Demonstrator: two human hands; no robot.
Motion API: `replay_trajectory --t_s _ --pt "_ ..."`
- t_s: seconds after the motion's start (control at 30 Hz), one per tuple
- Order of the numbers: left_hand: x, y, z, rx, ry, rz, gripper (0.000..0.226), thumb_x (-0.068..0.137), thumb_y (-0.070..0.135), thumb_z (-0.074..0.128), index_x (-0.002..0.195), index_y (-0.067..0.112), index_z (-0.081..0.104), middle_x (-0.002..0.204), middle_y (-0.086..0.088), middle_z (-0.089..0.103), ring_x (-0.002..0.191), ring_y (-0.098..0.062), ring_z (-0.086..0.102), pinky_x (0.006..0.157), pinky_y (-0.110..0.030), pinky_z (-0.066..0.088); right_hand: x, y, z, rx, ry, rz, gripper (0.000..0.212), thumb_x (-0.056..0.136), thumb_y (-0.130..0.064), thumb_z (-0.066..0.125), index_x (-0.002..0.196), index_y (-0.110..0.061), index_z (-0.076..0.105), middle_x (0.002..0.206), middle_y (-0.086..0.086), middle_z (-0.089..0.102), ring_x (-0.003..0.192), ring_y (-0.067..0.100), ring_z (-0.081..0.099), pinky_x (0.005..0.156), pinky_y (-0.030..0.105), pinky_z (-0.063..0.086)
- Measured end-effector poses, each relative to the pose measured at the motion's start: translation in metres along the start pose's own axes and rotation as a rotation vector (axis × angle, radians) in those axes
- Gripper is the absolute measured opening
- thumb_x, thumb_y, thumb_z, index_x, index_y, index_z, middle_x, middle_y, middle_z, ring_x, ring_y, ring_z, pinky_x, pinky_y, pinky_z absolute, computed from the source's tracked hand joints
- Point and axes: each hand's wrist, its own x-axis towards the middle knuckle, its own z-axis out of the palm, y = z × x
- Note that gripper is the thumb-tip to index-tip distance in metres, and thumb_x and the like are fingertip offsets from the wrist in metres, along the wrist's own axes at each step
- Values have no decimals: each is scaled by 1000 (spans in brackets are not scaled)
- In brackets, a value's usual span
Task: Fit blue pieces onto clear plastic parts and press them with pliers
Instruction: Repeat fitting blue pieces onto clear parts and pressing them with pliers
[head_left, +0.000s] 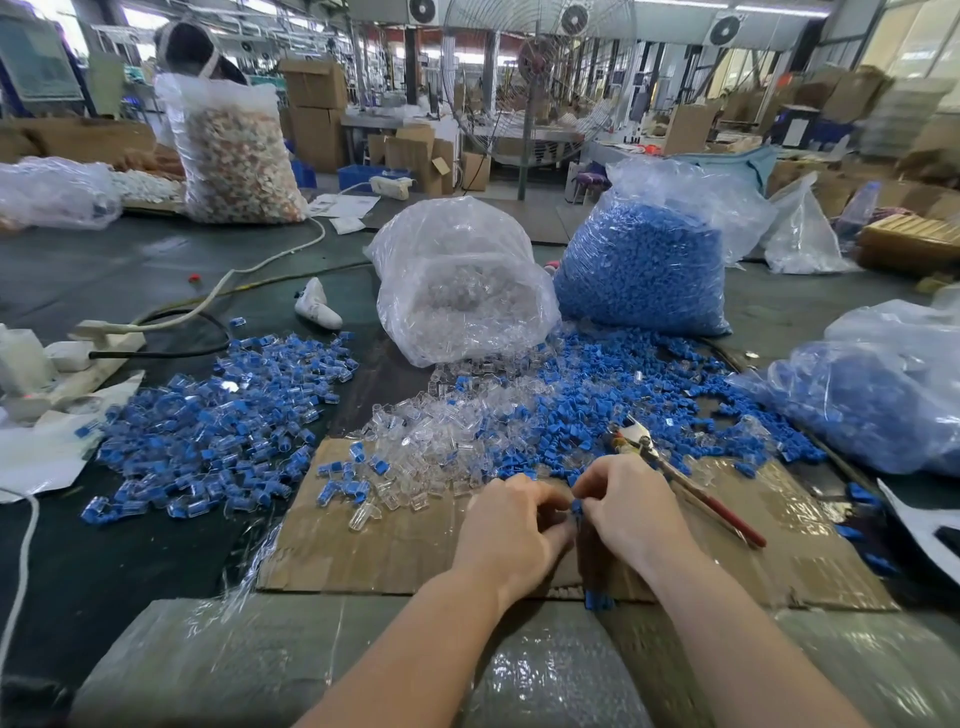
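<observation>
Fingertips of our left hand (511, 519) and right hand (631, 512) pinch a light, stiff blue piece (576, 506) at lower centre, likely slippery.

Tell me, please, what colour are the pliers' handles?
Red, on the pliers; head view.

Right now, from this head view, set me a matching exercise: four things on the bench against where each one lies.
Things:
1. pliers
2. assembled pieces
3. bag of blue pieces
4. bag of clear parts

Places:
A. standing far centre-right
B. heaped left of the cardboard
C. lying just right of the hands
D. tipped open, far centre

Pairs: 1-C, 2-B, 3-A, 4-D
</observation>
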Motion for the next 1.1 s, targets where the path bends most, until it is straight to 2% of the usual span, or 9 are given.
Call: replay_trajectory --t_s 0.17,0.4,0.5,0.57,0.67,0.73,0.8,0.93,1.1 --pt "1 8 6 35 -10 -38 30 79 42 66 107 34 65 102 9 62 98 -13 53 96 -39 41 -3 1 3 0 2 -27 16 85 -9 61 91 -20 70 97 -1 67 90 14 61 85 31 51" --pt "1 8 7 19 17 -25 16 78 38 70 93 31 68 96 10 64 94 -11 54 93 -37 42 -3 2 4 -77 -8 -79 19 85 -8 59 89 -22 71 92 -3 67 84 14 61 77 28 52" --pt "3 6 3 -81 33 -74 10 77 30 73 81 30 64 84 12 60 83 -7 55 79 -22 44 -3 2 8 -139 20 -121 14 88 -14 59 94 -22 68 96 -4 66 87 14 61 78 26 50" --pt "3 2 -3 -162 32 -134 15 78 24 74 73 28 60 75 14 61 72 -1 56 67 -14 44 -3 4 11 -164 51 -160 11 91 -19 56 97 -21 65 99 -3 63 90 13 58 78 22 45" --pt "4 -4 -14 -284 43 -189 9 80 17 71 76 20 64 70 6 69 66 -1 64 66 -17 50 -3 8 18 -171 94 -203 10 94 -24 51 98 -20 60 101 -4 56 96 12 51 79 19 37" --pt "3 -8 -20 -315 80 -194 14 82 14 70 74 23 63 68 8 67 62 7 61 60 -6 44 -3 8 22 -168 123 -212 11 96 -25 48 97 -19 57 101 -4 54 98 12 50 82 20 37" --pt "0 -13 -22 -301 117 -186 20 83 14 68 73 31 62 69 14 64 65 14 58 60 0 39 -3 7 26 -173 150 -207 12 96 -26 46 96 -19 56 100 -4 54 99 12 50 83 20 37" --pt "-4 -18 -20 -168 156 -145 9 83 18 68 87 25 71 79 20 56 74 7 54 68 2 37 -3 6 29 -181 168 -203 16 96 -26 46 98 -20 61 100 -5 54 98 12 50 82 22 40" --pt "-2 -19 -20 -141 175 -130 10 83 21 68 91 25 72 83 19 54 79 6 51 66 -1 36 -3 7 28 -204 157 -218 18 97 -27 45 102 -23 62 101 -6 54 98 11 51 83 21 39"
